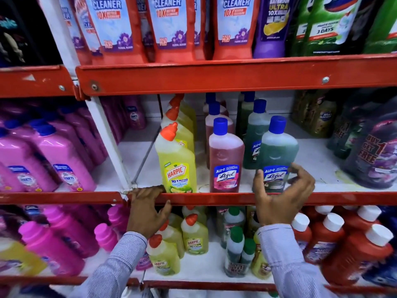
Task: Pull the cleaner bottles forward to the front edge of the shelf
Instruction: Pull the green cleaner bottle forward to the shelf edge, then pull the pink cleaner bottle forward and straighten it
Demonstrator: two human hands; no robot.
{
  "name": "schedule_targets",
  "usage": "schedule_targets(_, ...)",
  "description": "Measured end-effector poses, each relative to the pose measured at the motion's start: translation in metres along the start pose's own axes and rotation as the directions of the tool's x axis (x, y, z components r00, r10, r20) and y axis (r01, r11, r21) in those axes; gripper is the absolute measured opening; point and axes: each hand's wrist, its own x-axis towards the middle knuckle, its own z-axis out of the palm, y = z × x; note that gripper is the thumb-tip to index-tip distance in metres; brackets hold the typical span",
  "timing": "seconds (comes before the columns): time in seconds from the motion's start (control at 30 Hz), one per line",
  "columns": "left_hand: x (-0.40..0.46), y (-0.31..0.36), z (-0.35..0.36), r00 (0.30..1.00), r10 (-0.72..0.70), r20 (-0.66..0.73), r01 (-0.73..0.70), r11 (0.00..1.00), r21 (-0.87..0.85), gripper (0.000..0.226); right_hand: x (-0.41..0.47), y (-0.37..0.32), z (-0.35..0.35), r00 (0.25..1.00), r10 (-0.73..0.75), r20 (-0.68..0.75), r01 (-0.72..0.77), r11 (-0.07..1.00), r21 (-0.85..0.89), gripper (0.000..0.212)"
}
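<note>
On the middle shelf, three bottles stand at the red front edge [214,198]: a yellow Harpic bottle [177,164] with an orange cap, a pink Lizol bottle [225,160] with a blue cap, and a green Lizol bottle [277,151]. My right hand [279,196] wraps around the lower part of the green Lizol bottle. My left hand [146,209] rests on the shelf's front edge, left of the Harpic bottle, fingers over the rail. More yellow, pink and green bottles [255,125] stand in rows behind the front ones.
Pink bottles [53,160] fill the bay to the left, past a white upright [107,143]. Dark purple refill packs [373,155] stand at the right of the same shelf. Red bathroom cleaner bottles [171,24] sit on the shelf above, small bottles [193,235] on the shelf below.
</note>
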Motion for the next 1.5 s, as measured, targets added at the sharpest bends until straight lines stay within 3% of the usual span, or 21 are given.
schedule_targets(0.07,0.0,0.0,-0.002,1.0,0.008,-0.011,-0.008,1.0,-0.021,0.044,-0.017,-0.019,-0.003,0.979,-0.202,-0.014,0.202,0.969,0.141,0.021)
schedule_targets(0.13,0.002,0.003,-0.009,1.0,-0.002,-0.018,0.001,0.998,-0.064,0.048,-0.036,-0.034,0.003,0.934,-0.327,0.143,0.288,0.928,0.236,0.006)
schedule_targets(0.23,0.008,0.007,-0.02,0.998,-0.046,-0.04,0.037,0.976,-0.213,0.049,-0.059,-0.046,0.025,0.823,-0.296,0.485,0.193,0.948,0.252,0.016)
schedule_targets(0.33,0.014,0.01,-0.029,0.996,-0.091,-0.017,0.077,0.922,-0.379,0.043,-0.068,-0.048,0.047,0.697,-0.169,0.697,0.133,0.985,0.106,0.028)
schedule_targets(0.43,0.031,0.022,-0.027,0.981,-0.091,0.169,0.174,0.793,-0.583,0.046,-0.06,-0.042,0.054,0.589,-0.043,0.807,0.111,0.993,-0.028,0.045)
schedule_targets(0.6,0.055,0.03,-0.009,0.951,-0.055,0.305,0.246,0.732,-0.636,0.055,-0.037,-0.037,0.055,0.468,0.005,0.884,0.065,0.997,-0.04,0.059)
schedule_targets(0.67,0.049,-0.015,-0.011,0.949,-0.038,0.312,0.249,0.697,-0.673,0.056,-0.067,-0.064,0.072,0.477,0.008,0.879,0.104,0.992,-0.065,0.06)
schedule_targets(1.0,0.044,-0.009,-0.009,0.958,-0.083,0.275,0.26,0.655,-0.71,0.056,-0.066,-0.054,0.075,0.47,0.056,0.881,0.026,0.997,-0.078,0.059)
schedule_targets(1.1,0.043,-0.007,-0.013,0.961,-0.089,0.26,0.254,0.653,-0.714,0.061,-0.066,-0.057,0.073,0.476,0.012,0.879,0.034,0.999,-0.033,0.059)
schedule_targets(1.17,0.037,-0.003,-0.014,0.971,-0.115,0.21,0.233,0.666,-0.709,0.077,-0.07,-0.054,0.066,0.547,-0.041,0.836,0.048,0.999,0.018,0.054)
schedule_targets(1.23,0.026,0.005,-0.018,0.977,-0.18,0.114,0.209,0.695,-0.688,0.096,-0.075,-0.045,0.052,0.694,-0.084,0.715,0.058,0.996,0.06,0.036)
schedule_targets(1.33,0.009,0.028,-0.026,0.927,-0.305,-0.219,0.087,0.742,-0.665,0.067,-0.073,-0.029,0.023,0.887,-0.131,0.443,0.111,0.991,0.071,0.01)
schedule_targets(1.4,0.001,0.05,-0.027,0.879,-0.265,-0.396,-0.046,0.781,-0.623,0.039,-0.063,-0.02,0.011,0.94,-0.078,0.332,0.066,0.997,0.048,0.013)
schedule_targets(1.5,-0.001,0.086,-0.017,0.918,-0.137,-0.373,-0.148,0.753,-0.641,0.025,-0.043,0.001,0.009,0.908,0.05,0.415,-0.065,0.998,0.022,0.043)
